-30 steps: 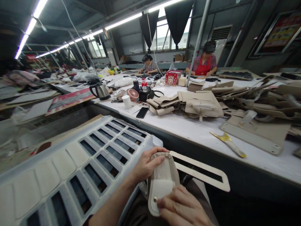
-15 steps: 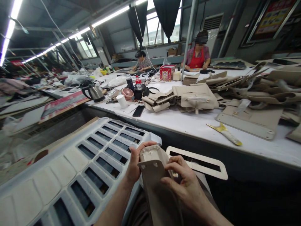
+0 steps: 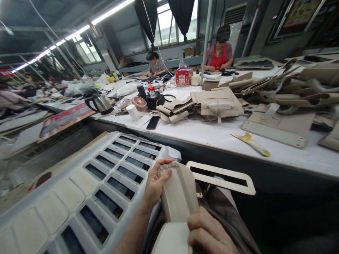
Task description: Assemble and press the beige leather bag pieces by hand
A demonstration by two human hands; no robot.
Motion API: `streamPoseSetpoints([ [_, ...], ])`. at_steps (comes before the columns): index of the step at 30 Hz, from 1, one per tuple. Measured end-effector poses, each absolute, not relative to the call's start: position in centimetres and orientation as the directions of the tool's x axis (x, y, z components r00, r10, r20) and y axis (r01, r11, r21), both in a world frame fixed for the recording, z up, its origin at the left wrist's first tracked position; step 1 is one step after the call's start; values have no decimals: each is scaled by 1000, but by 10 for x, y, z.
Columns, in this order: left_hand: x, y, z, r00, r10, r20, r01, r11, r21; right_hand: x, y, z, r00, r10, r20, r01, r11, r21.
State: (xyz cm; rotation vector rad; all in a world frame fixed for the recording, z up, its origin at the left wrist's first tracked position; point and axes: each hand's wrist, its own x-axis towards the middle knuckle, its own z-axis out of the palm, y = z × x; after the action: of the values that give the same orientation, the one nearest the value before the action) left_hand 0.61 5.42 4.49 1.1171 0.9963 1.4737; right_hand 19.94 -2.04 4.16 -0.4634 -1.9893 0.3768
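My left hand [image 3: 156, 181] is closed on the rounded top end of a beige leather bag piece [image 3: 178, 190], its thumb pressed on the gathered edge. The piece stands tilted over my lap, its pale inner face toward me. Lower down, my right hand [image 3: 209, 229] is closed on the side of a pale strip [image 3: 173, 240] that is bent back toward me. Its fingertips are partly hidden behind that strip. A small gold metal fitting [image 3: 199, 194] shows at the bag piece's right side. Just beyond lies a cream oblong frame [image 3: 222, 178] with a long slot.
A pale slotted plastic rack [image 3: 104, 180] with several cream panels [image 3: 71, 192] is at my left. On the white table [image 3: 201, 139] are a yellow-handled brush-like tool [image 3: 250, 143], a phone [image 3: 153, 122], a kettle [image 3: 100, 104] and beige bag parts [image 3: 219, 104]. Two people work across it.
The taupe strip that covered the piece's front has been folded down, exposing its pale side. My right hand moved down with it. My left thumb has come onto the top end.
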Motion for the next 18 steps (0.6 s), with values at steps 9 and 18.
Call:
streamPoseSetpoints([
  [9,2,45,47,18,997,78,-498,-59,865,179,-2,36,-137,943,304,240,330,-913],
  [18,2,50,38,-101,987,124,-345,-152,926,171,-4,30,-99,977,187,192,204,-960],
])
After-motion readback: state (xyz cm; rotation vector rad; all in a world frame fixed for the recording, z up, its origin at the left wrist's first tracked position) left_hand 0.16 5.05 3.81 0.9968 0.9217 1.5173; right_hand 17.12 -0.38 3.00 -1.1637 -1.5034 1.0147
